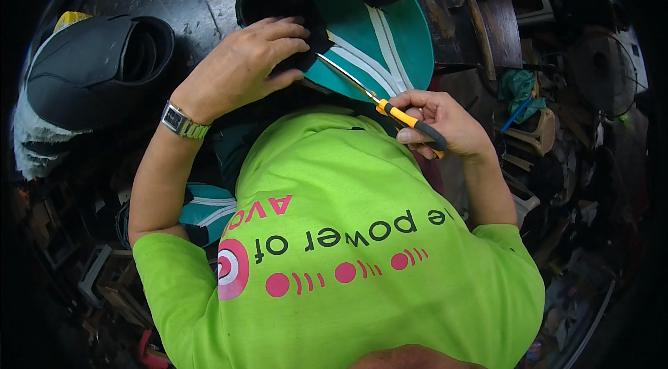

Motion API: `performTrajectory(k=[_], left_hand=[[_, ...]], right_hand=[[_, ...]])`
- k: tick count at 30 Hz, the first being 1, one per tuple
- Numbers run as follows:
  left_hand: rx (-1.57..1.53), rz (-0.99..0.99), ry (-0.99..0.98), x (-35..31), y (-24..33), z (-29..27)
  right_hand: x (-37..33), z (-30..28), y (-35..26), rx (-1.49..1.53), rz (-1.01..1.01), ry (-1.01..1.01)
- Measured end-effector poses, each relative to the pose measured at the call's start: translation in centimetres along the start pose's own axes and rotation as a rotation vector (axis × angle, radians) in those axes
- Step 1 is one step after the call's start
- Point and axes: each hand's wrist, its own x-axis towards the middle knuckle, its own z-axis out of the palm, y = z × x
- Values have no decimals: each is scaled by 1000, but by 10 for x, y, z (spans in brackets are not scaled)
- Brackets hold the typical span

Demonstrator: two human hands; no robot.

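My right hand (445, 122) is wrapped round the yellow and black handles of a pair of long-nose pliers (395, 113). Their long silver jaws slant up to the left and reach the dark edge of a teal and black piece (410, 42) with white stripes. At that same edge, my left hand (247, 59) has its bent fingers over the black part, the thumb lower down. What lies under its fingertips is hidden. The piece rises in a curved black wall at its far left, and it lies at the near edge of the dark table (188, 11).
A black rolled piece (83, 70) stands at the left on whitish cloth. A hammer (480, 31) lies at the table's right edge. Further right are a green bag (516, 91) and a round fan guard (602, 73). Another teal striped piece (209, 209) shows below my left forearm.
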Motion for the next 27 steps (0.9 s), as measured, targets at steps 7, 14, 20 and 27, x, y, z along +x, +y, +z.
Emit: performTrajectory(k=[7,14,20,27], left_hand=[[46,18,28,-1,-1,2],[113,74,115,-4,-4,13],[116,49,183,-3,-1,18],[68,-94,282,9,6,22]], right_hand=[[12,-5,19,483,-21,-173],[16,-13,31,457,-16,-213],[12,-11,33,379,-5,-184],[-1,9,13,250,29,-117]])
